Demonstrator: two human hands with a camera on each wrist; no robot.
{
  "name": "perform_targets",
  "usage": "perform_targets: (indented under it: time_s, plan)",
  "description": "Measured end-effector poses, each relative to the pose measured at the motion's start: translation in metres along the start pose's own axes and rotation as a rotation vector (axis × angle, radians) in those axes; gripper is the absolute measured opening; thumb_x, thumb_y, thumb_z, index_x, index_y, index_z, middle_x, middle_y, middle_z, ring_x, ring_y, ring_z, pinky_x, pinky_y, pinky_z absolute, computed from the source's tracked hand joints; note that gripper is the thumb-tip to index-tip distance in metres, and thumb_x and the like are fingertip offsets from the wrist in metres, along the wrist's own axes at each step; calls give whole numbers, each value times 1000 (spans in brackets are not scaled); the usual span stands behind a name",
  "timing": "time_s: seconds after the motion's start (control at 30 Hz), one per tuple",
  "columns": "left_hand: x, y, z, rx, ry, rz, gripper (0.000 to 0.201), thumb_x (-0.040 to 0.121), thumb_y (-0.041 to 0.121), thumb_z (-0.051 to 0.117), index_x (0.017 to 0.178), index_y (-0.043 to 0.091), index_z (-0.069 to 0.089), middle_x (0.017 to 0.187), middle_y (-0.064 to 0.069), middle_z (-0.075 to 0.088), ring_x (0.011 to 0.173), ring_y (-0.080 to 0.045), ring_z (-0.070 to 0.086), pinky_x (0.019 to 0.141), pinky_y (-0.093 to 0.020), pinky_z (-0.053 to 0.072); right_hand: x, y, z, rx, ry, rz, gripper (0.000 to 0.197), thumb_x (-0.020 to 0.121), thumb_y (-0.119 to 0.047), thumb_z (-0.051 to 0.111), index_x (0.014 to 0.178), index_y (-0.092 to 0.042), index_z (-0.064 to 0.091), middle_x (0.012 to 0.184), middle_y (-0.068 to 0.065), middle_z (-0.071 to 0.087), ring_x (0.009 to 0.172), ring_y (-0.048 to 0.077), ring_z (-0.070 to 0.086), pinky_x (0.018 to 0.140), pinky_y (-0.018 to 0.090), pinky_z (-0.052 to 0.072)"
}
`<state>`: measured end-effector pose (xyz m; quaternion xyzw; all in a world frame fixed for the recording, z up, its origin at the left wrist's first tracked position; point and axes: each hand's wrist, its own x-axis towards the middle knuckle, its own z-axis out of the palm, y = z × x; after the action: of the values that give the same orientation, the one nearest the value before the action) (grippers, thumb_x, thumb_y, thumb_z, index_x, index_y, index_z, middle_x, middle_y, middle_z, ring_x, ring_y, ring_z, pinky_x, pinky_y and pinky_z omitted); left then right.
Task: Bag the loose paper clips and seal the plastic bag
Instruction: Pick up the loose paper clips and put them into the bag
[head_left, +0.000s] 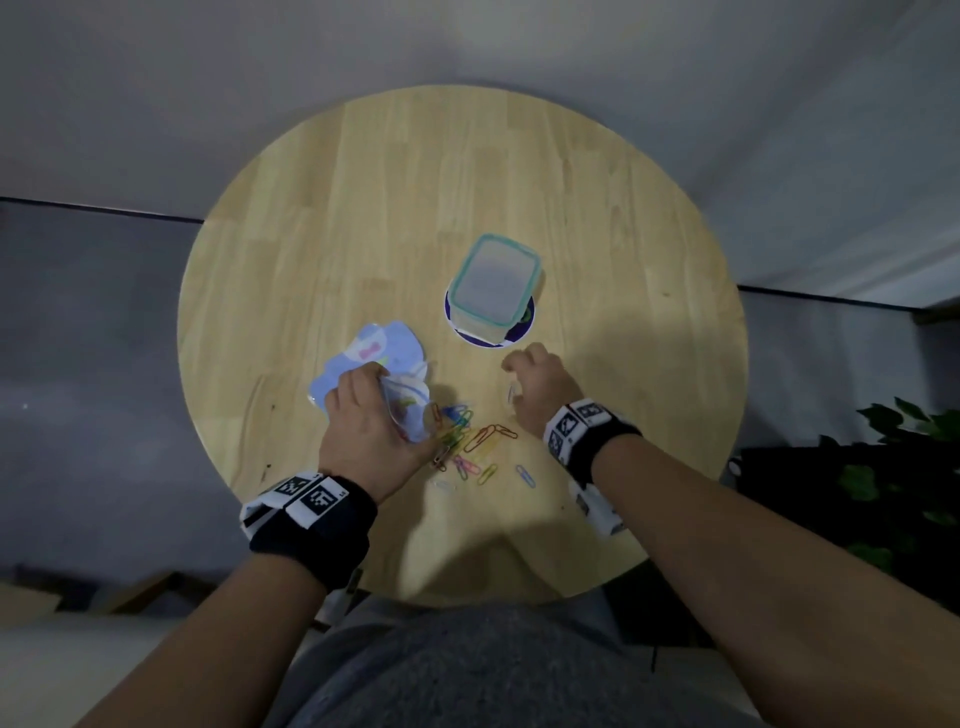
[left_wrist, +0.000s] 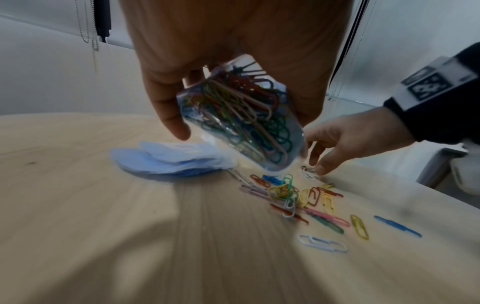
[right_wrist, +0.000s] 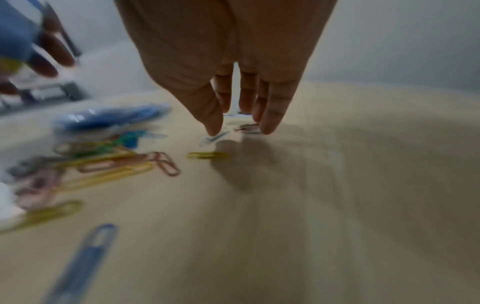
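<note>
My left hand grips a small clear plastic bag, tilted above the table and holding several coloured paper clips. Below it, loose paper clips lie scattered on the round wooden table. My right hand reaches down to the right of the pile with its fingers extended. Its thumb and fingertips stand apart just over a pale clip and a reddish clip lying on the wood. Nothing is held in it.
A blue stack of flat packets lies left of the pile, just beyond my left hand. A clear box with a teal-rimmed lid stands on a round coaster beyond my right hand. Dark plant leaves are off the table at right.
</note>
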<state>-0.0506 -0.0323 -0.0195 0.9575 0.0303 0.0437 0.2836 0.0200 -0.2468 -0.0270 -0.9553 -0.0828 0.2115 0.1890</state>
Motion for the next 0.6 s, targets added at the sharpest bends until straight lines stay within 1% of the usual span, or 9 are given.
perform_targets:
  time_s: [0.07, 0.13, 0.2, 0.23, 0.3, 0.37, 0.43, 0.53, 0.6]
  plan:
    - [0, -2, -3, 14, -7, 5, 74, 63, 51, 63, 114, 0, 42, 100, -18, 48, 90, -35, 46, 81, -38, 33, 9, 6, -4, -133, -88, -24, 50, 75, 2, 53, 124, -7, 47, 125, 16, 45, 112, 34, 43, 92, 38, 40]
    - [1, -5, -5, 27, 17, 25, 67, 64, 45, 61, 113, 4, 41, 98, -18, 48, 90, -35, 47, 81, -39, 33, 8, 9, -2, -190, -127, -37, 46, 74, 1, 56, 119, -4, 48, 123, 17, 47, 110, 34, 44, 91, 37, 38]
    - [2, -8, -3, 31, 28, 32, 62, 64, 38, 63, 111, 6, 39, 97, -18, 48, 89, -35, 46, 80, -38, 31, -3, 5, 3, -107, -105, -14, 36, 77, -4, 57, 113, -1, 50, 118, 18, 48, 109, 34, 45, 93, 39, 40]
    - [2, -9, -2, 29, 23, 27, 62, 64, 36, 66, 111, 6, 39, 96, -17, 47, 89, -35, 46, 80, -37, 31, -10, 2, 7, -51, -100, 3, 35, 79, -11, 60, 112, -1, 50, 117, 17, 48, 108, 33, 46, 94, 39, 40]
    - [3, -7, 2, 19, 12, 20, 60, 67, 36, 66, 110, 5, 40, 97, -18, 47, 88, -35, 46, 79, -37, 31, -25, -7, 15, 31, -135, 29, 56, 72, -35, 74, 114, -5, 50, 115, 12, 47, 108, 28, 44, 96, 37, 39]
    - [5, -4, 6, 17, 17, 44, 55, 70, 37, 60, 110, 3, 41, 95, -18, 48, 88, -34, 44, 77, -38, 32, -34, -18, 24, 24, -162, 40, 78, 58, -49, 81, 116, -8, 48, 115, 10, 46, 108, 25, 42, 96, 37, 40]
    - [8, 1, 9, 4, 20, 67, 54, 69, 31, 65, 108, 5, 40, 93, -17, 47, 87, -31, 41, 76, -39, 33, -35, -29, 34, -30, -159, 62, 77, 60, -45, 81, 118, -7, 47, 119, 12, 46, 111, 29, 43, 97, 38, 40]
    - [13, 4, 10, -17, 18, 60, 52, 68, 26, 69, 106, 8, 38, 93, -16, 46, 85, -30, 40, 76, -35, 30, -35, -38, 40, -44, -139, 95, 56, 74, -25, 75, 118, -6, 48, 123, 16, 46, 116, 34, 45, 95, 39, 42]
    - [15, 2, 10, -18, -3, 39, 49, 70, 28, 66, 106, 8, 38, 94, -16, 46, 86, -32, 43, 76, -35, 30, -35, -39, 41, -74, -143, 70, 44, 79, -17, 69, 116, -5, 50, 121, 17, 49, 114, 35, 48, 94, 39, 43]
